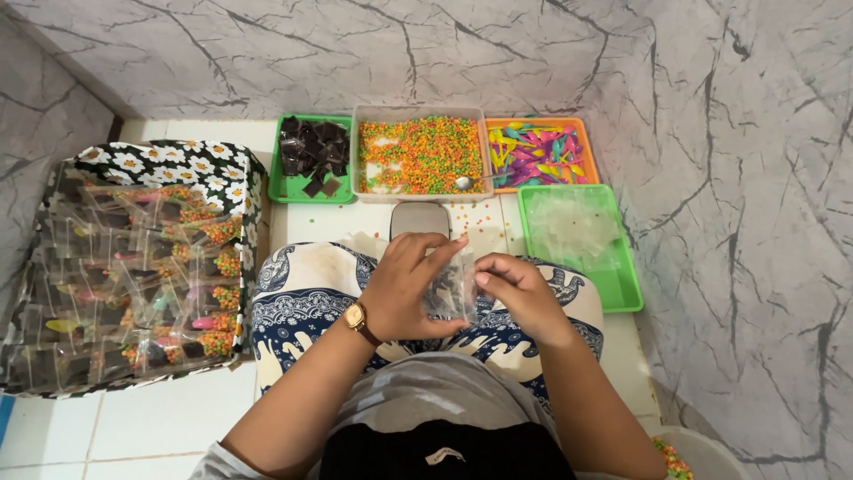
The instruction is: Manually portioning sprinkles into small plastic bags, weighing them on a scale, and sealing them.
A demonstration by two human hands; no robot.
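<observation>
Small clear plastic bag [451,289] held over the lap between both hands, long axis upright, mouth toward the far side. Left hand [404,289] fingers [435,258] pinched on the bag's left edge; right hand [520,293] fingers pinched on its right edge, both equally near. Far ahead on the floor: green tray of dark squares [311,158], clear tub of orange-green sprinkles [418,156], orange tray of coloured spoons [538,153]. Right: green tray of empty bags [577,236]. Left: flowered box of filled packets [133,267].
</observation>
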